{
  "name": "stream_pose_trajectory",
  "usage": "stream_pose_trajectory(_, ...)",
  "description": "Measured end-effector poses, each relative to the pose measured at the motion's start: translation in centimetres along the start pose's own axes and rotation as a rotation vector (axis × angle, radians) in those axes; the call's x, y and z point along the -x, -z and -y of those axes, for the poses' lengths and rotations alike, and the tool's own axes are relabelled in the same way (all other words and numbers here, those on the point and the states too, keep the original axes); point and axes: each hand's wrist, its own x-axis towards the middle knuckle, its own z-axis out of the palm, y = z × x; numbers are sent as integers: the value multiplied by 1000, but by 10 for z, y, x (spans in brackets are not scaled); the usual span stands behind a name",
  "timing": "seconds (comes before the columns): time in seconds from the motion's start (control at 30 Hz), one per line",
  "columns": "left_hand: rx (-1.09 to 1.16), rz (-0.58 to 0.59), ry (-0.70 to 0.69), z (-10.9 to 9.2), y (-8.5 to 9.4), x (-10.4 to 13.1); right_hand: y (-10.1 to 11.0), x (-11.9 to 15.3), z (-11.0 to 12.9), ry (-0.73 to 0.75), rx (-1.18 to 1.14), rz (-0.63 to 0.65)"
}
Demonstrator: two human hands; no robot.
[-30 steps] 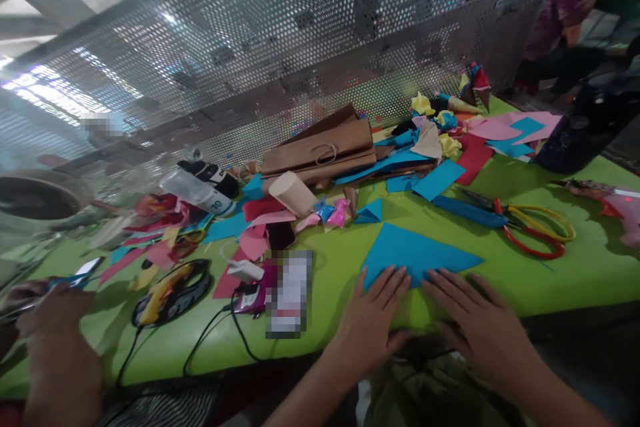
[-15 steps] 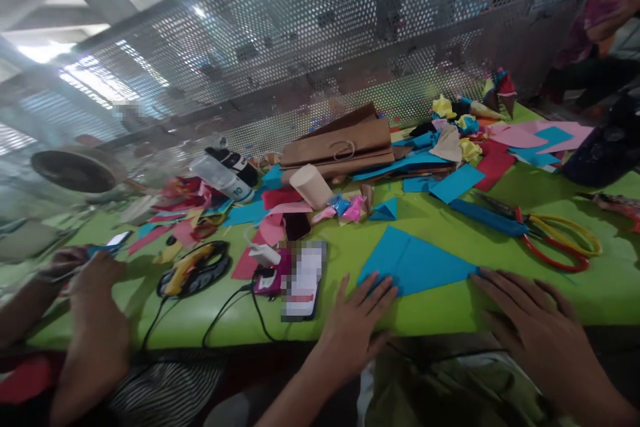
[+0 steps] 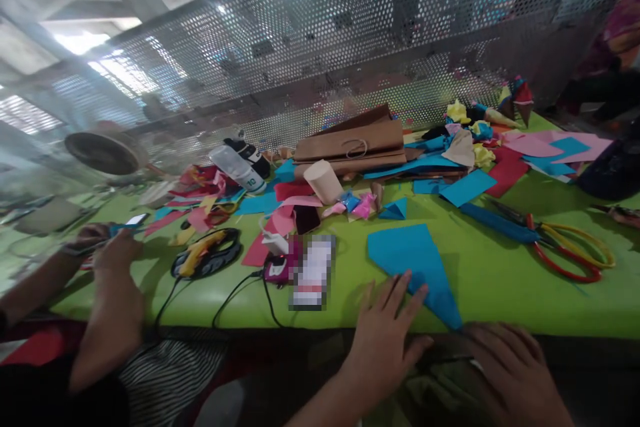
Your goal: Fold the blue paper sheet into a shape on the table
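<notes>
A blue paper triangle (image 3: 415, 260) lies on the green table (image 3: 490, 280), its long point reaching the front edge. My left hand (image 3: 387, 340) rests flat with spread fingers, fingertips on the triangle's near edge. At the table's front edge my right hand (image 3: 510, 367) lies below the triangle's lower tip, fingers curled, touching or almost touching that tip. Neither hand holds anything.
Red and yellow scissors (image 3: 565, 247) lie to the right. A phone (image 3: 313, 271), cables and a glue gun (image 3: 207, 257) lie left. Paper scraps, a brown bag (image 3: 350, 143) and a bottle (image 3: 237, 170) crowd the back. Another person's hands (image 3: 113, 253) work at the left. Perforated metal screen behind.
The blue triangle has turned so that its long point aims at the front edge. My right hand drew back from the tabletop to the edge. My left hand shifted slightly right.
</notes>
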Motion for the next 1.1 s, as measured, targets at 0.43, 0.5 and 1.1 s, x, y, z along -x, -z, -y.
stream_pose_trajectory(0.43,210,93,-200,14,23,-36,5,-43,-56,-95,12,270)
stream_pose_trajectory(0.5,134,36,-147,18,26,-44,6,-41,-46,-134,95,262)
stream_pose_trajectory(1.1,186,164,-298,19,-3,-31,43,-21,-78,-82,-116,519)
